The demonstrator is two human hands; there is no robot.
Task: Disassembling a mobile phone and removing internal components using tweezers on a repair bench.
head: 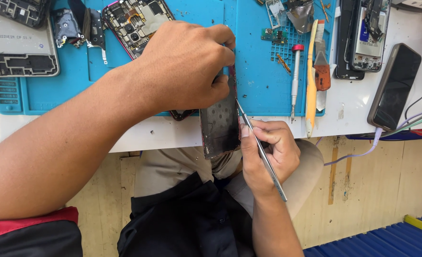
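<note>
Tweezers point(261, 151) lie pinched in the right hand point(268, 154), fingers curled shut round the shaft, the tip set against the right edge of the dark phone panel point(220, 126). The left hand point(185, 66) clamps the top of that panel between thumb and fingers, holding it on edge at the front lip of the blue work mat point(258, 85), half over the lap. By my reading the step in hand is prying or picking along the panel's edge; the next move would want a steady grip above and light pressure at the tip. At twelve o'clock of the hands lies an opened phone point(135, 21); at two o'clock a screwdriver point(295, 78) and toothbrush point(312, 76); at three o'clock a dark phone point(394, 85) on the white bench point(349, 119). Below are pale wall boards.
</note>
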